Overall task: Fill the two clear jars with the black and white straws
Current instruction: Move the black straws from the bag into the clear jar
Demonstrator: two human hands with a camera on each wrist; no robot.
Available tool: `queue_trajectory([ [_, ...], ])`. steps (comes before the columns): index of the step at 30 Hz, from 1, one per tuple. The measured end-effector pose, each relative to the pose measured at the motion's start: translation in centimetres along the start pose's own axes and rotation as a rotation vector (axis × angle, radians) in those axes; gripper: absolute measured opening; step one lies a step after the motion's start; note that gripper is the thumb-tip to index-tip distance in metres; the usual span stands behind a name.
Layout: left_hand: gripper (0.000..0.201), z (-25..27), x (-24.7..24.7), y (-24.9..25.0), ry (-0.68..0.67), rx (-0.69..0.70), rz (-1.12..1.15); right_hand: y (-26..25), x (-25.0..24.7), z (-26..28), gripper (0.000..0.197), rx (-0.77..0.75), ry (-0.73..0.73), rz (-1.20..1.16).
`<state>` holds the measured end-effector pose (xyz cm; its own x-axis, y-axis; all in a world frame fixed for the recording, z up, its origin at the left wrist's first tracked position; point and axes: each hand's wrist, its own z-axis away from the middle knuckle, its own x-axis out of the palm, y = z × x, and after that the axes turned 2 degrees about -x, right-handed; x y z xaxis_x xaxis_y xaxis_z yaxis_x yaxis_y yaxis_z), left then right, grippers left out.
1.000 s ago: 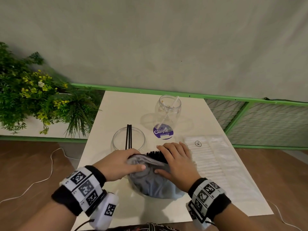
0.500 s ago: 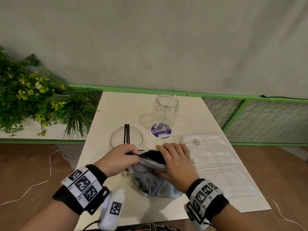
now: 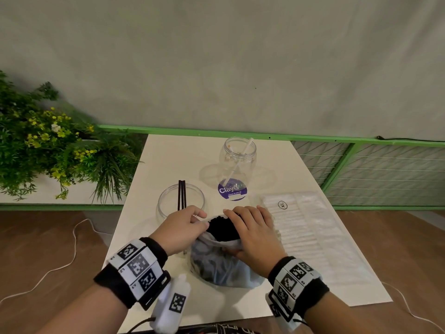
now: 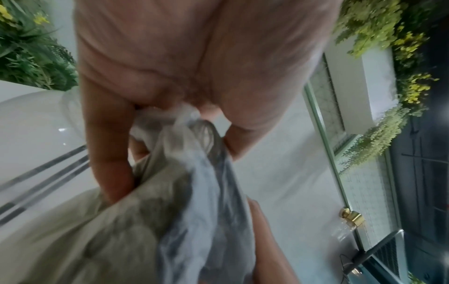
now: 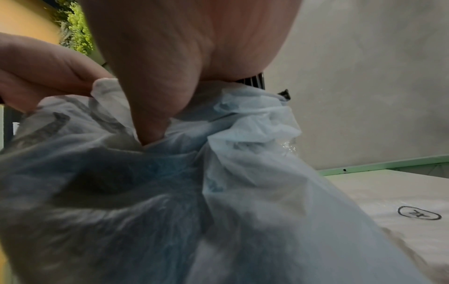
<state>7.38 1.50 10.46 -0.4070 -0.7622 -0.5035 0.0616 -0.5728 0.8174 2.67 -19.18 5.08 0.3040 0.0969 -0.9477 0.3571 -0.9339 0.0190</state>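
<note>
Head view: both hands pull open a thin bag of black straws at the near middle of the surface.
Left hand (image 3: 179,229) and right hand (image 3: 252,233) each pinch the bag (image 3: 221,263) rim, black straws (image 3: 222,227) bunched inside; the near-left jar (image 3: 181,202) holds two black ones, the far jar (image 3: 237,162) one white straw (image 3: 239,162), and a flat packet (image 3: 298,227) lies right.
Left wrist view: fingers (image 4: 107,153) gather crumpled film.
Right wrist view: thumb (image 5: 155,115) presses the film; tugging apart could tear it and spill straws, or nudge the near jar.
</note>
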Motion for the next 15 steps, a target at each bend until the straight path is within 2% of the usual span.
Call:
queue_trajectory([
  [1, 0.009, -0.3, 0.1, -0.1, 0.021, 0.004, -0.008, 0.0, 0.0, 0.0, 0.079, 0.0, 0.003, -0.001],
  [6, 0.017, -0.7, 0.3, -0.9, 0.042, -0.07, 0.112, 0.1, 0.0, 0.2, 0.077, -0.008, 0.025, -0.007],
  [10, 0.029, -0.3, -0.4, -0.8, -0.026, -0.019, -0.054, -0.1, -0.1, 0.1, 0.078, -0.001, 0.023, -0.017],
  [12, 0.024, 0.1, -0.7, -0.1, -0.063, -0.025, -0.125, -0.2, -0.1, 0.0, 0.079, 0.012, 0.02, -0.016],
  [15, 0.034, 1.0, -1.0, 0.6, -0.192, -0.028, -0.192, -0.1, -0.1, -0.2, 0.082, 0.027, 0.026, -0.015],
])
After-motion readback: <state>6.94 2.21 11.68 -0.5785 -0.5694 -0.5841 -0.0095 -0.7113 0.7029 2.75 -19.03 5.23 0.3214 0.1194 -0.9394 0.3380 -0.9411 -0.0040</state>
